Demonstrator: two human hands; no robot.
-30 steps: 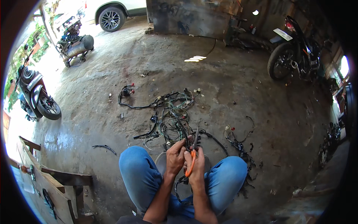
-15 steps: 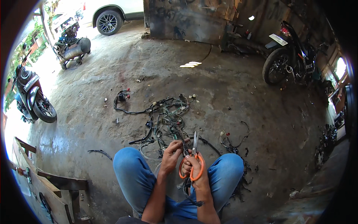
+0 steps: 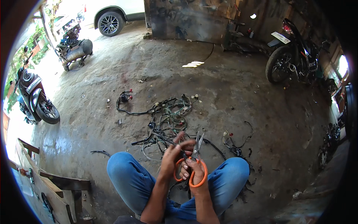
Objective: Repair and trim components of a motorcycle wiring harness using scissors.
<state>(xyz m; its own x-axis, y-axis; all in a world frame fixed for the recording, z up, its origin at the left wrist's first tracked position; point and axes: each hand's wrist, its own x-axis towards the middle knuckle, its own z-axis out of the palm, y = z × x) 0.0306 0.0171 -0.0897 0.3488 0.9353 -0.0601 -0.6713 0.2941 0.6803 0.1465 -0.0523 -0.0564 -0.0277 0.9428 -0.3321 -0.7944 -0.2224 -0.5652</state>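
Note:
My right hand (image 3: 195, 171) grips orange-handled scissors (image 3: 201, 178), their blades pointing away from me and slightly parted, together with part of a dark cable bundle (image 3: 183, 153). Beside it, my left hand (image 3: 171, 156) has its fingers raised and apart against that bundle, slightly blurred. A tangled wiring harness (image 3: 169, 114) with small white, red and black connectors spreads over the concrete floor beyond my hands. A smaller wire piece (image 3: 236, 145) lies right of it, and a short black tube (image 3: 100, 152) lies to the left.
My bent knees (image 3: 231, 171) flank my hands. A wooden bench (image 3: 52, 179) is at lower left. A scooter (image 3: 39, 100) and compressor (image 3: 74, 52) stand left, a motorcycle (image 3: 283, 59) right. A white car (image 3: 126, 7) and stained panel (image 3: 186, 22) are at the back.
My knees have spread apart. The scissors have turned to show both handle loops and parted their blades a little. My left fingers have lifted and spread from their pinch on the bundle.

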